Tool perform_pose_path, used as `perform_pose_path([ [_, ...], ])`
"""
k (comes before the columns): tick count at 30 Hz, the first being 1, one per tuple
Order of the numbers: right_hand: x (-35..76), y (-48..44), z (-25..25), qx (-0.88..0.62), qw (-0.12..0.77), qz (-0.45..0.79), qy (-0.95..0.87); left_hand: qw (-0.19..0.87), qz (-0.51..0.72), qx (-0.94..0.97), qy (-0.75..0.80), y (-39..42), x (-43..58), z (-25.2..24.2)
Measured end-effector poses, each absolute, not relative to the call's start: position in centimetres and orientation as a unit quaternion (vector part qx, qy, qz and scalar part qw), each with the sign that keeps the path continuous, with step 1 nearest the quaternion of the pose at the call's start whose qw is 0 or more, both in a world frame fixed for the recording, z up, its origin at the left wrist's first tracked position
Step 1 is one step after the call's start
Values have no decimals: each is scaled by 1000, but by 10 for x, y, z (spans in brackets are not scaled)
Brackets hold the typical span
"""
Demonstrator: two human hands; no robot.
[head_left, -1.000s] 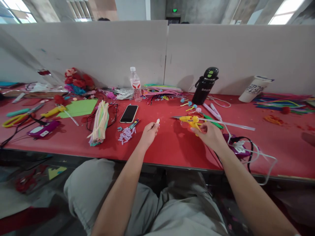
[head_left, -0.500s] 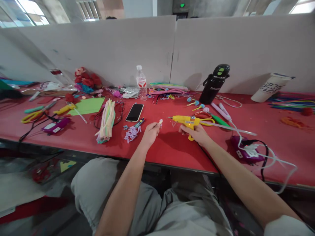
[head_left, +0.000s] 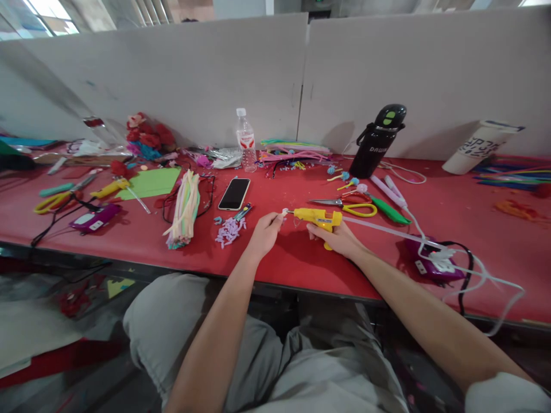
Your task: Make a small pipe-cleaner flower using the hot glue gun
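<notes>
Logging remotely, I list: left hand [head_left: 262,236], fingers pinching a small pale piece [head_left: 284,211]; right hand [head_left: 342,240], fingers gripping glue gun [head_left: 313,215]; risk: nozzle [head_left: 291,211] slipping could burn nearby fingers.

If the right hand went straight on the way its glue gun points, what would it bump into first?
The yellow glue gun in the right hand would first meet the small pale piece held by the left hand; its tip looks right at it, perhaps touching, though depth is unclear.
</notes>
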State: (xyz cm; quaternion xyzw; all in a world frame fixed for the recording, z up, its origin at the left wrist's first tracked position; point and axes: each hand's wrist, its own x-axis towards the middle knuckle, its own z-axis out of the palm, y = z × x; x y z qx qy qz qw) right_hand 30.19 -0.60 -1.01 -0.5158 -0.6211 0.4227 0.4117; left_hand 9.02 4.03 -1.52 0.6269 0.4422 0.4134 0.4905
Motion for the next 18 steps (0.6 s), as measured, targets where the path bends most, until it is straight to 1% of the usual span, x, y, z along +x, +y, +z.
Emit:
perform_pose_path([
  [14, 302, -7, -11, -528, 395, 424, -621, 421, 384, 686, 453, 41, 90, -16],
  [18, 301, -8, -11, -526, 398, 421, -623, 414, 383, 694, 447, 41, 89, -15],
])
